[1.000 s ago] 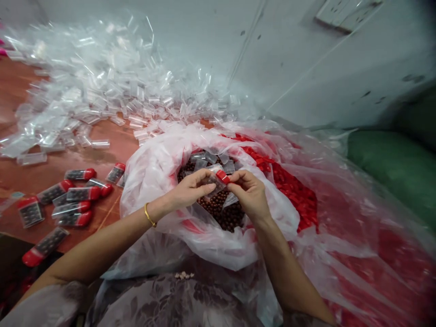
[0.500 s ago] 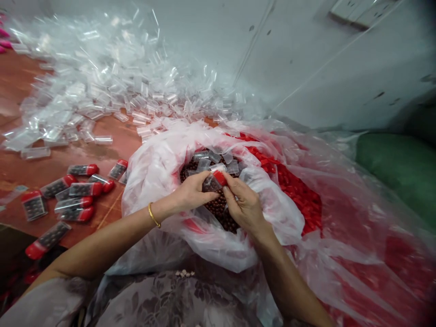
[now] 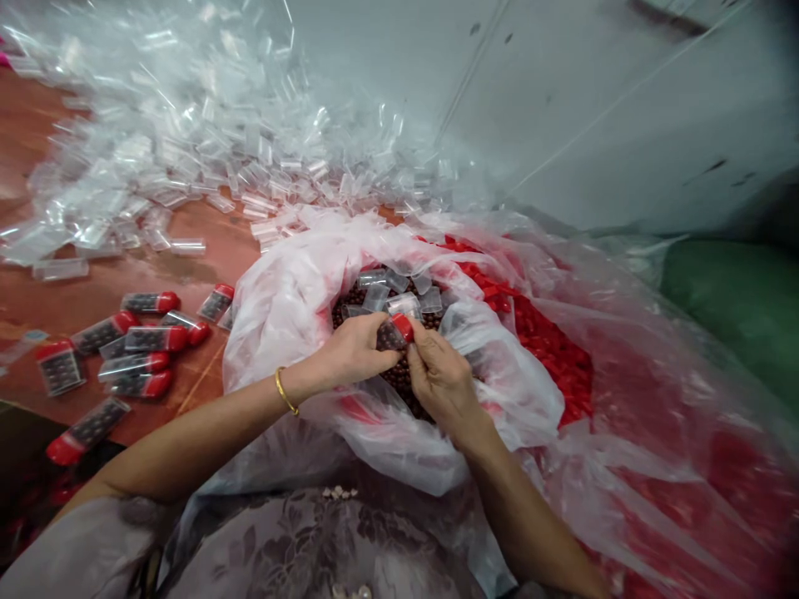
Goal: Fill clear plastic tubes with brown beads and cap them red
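Over the open plastic bag (image 3: pixel 275 283), my left hand (image 3: pixel 353 349) grips a small clear plastic tube (image 3: pixel 388 336) filled with dark brown beads. A red cap (image 3: pixel 403 327) sits at the tube's right end, and my right hand (image 3: pixel 442 374) pinches it between thumb and fingers. Loose brown beads (image 3: pixel 399 376) lie in the bag beneath both hands. On top of the beads, just behind my fingers, rest several empty clear tubes (image 3: pixel 375 297). Whether the cap is fully seated I cannot tell.
A large heap of clear tubes (image 3: pixel 187 141) covers the back of the reddish table (image 3: pixel 200 279). Several bead-filled tubes with red caps (image 3: pixel 156 339) lie at the left, one at the table's edge. Red caps (image 3: pixel 549 358) fill a plastic bag at the right. A wall (image 3: pixel 562 100) stands behind.
Both hands stay nearly in place on the tube and cap, with a slight shift of the right fingers. The camera view has tilted slightly.
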{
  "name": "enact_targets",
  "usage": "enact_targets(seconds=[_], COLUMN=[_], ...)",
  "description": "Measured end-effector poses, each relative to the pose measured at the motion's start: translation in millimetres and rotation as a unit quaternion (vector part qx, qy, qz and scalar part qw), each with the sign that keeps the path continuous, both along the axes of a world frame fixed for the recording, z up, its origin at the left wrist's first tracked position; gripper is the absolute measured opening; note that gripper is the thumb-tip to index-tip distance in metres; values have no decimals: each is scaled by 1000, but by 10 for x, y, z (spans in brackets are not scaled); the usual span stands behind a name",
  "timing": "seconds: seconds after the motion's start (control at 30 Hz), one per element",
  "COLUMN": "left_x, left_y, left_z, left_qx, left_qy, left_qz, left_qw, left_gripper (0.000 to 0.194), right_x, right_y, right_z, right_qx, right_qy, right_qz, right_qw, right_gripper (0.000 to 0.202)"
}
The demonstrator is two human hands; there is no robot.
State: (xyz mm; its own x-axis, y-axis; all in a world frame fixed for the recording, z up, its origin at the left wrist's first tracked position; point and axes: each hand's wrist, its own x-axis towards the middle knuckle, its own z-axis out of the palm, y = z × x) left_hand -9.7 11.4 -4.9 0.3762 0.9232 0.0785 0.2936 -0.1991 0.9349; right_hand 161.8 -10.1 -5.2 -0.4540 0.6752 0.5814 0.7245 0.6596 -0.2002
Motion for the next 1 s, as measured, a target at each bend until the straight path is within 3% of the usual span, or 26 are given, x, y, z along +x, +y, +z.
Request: enact_targets(seconds=[0.13, 0.27, 0.5, 0.6, 0.67, 0.73, 0.83, 0.9, 1.0], left_x=[3, 13, -9, 9, 34, 57, 67, 58, 43], left_y=[-11, -20, -16, -41, -62, -79, -92, -97, -107], left_z=[57, 79, 86, 131, 158, 171, 164, 154, 143], left_qx=[-17, -11, -8, 9, 33, 68, 102, 108, 124], left_qy=[16, 35, 100, 149, 173, 193, 227, 256, 301], left_qz=[-1, 6, 12, -23, -43, -63, -87, -90, -103], left_qw=[1000, 999, 995, 989, 983, 977, 965, 956, 940], left_gripper=[10, 11, 7, 11, 15, 17, 19, 22, 24], right_x=[-17, -54, -17, 112, 139, 75, -131, -251, -309], right_y=[-32, -80, -125, -85, -22, 66, 210, 280, 319], right_z=[17, 46, 67, 123, 163, 182, 170, 146, 101], right_qx=[56, 64, 44, -5, -68, -142, -301, -409, -497], right_qy=[-71, -91, -92, -38, 53, 190, 360, 377, 317], right_qz=[-24, -43, 8, 60, 56, 6, -31, -11, 3], right_qw=[996, 993, 995, 997, 995, 971, 882, 831, 807], right_gripper=[54, 54, 51, 36, 27, 34, 55, 68, 79])
